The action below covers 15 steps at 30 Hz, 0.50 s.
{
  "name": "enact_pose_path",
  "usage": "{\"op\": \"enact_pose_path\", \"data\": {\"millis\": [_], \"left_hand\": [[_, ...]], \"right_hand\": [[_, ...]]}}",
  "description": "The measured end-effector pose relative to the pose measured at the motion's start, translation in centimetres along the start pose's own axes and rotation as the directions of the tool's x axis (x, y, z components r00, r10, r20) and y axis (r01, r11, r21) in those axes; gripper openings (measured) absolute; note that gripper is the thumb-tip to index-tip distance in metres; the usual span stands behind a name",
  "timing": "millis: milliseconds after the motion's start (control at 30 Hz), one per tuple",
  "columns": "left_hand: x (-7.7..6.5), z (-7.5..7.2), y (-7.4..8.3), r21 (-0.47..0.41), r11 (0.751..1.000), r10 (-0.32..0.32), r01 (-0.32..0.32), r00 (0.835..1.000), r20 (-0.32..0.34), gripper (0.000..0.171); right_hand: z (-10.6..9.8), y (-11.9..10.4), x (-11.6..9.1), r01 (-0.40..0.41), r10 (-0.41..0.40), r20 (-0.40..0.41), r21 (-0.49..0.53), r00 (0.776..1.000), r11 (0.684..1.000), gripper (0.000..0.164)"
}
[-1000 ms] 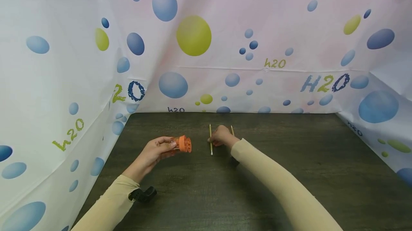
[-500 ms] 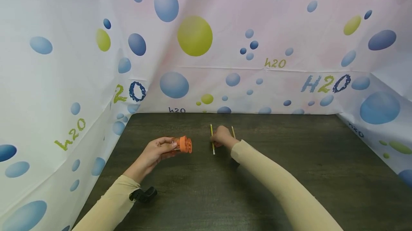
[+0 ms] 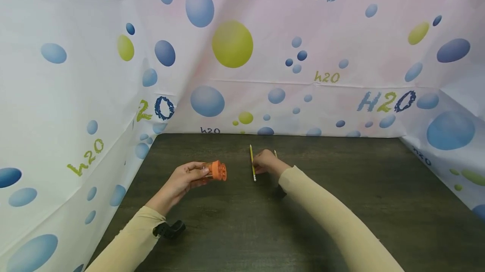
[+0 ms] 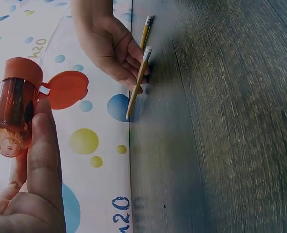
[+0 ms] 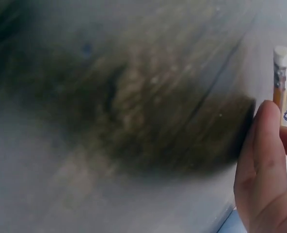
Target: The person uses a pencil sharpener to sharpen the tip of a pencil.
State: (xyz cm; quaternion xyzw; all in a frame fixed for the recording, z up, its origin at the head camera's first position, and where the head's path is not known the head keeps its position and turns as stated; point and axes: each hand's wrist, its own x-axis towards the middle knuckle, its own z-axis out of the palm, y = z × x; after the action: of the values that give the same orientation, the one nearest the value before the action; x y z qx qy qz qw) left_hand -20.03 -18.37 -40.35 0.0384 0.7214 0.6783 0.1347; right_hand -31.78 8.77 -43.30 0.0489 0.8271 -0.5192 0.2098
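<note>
My left hand holds an orange pencil sharpener with a see-through container, above the table on the left. Its round flap hangs open in the left wrist view, and shavings show inside. At the back middle, my right hand pinches a yellow pencil between thumb and fingers. That pencil points away, its white eraser end nearest me. A second pencil lies just right of the right hand, mostly hidden behind it in the head view.
The dark wooden table meets a white sheet with blue and green dots at its back and sides. A black strap device sits on the left wrist.
My right hand has shifted slightly right, and the pencil in it has turned a little, its eraser end going right. The left hand and sharpener stay nearly still. The head view has drifted slightly.
</note>
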Motion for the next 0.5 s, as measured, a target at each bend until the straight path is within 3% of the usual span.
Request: {"op": "enact_pose_path", "data": {"millis": [500], "left_hand": [[0.35,-0.05,0.12,-0.007,1.000,-0.008,0.008,1.000,0.001,0.051]], "right_hand": [[-0.76,0.52,-0.29,-0.052,0.039,0.106,0.115,0.994,0.992,0.044]]}}
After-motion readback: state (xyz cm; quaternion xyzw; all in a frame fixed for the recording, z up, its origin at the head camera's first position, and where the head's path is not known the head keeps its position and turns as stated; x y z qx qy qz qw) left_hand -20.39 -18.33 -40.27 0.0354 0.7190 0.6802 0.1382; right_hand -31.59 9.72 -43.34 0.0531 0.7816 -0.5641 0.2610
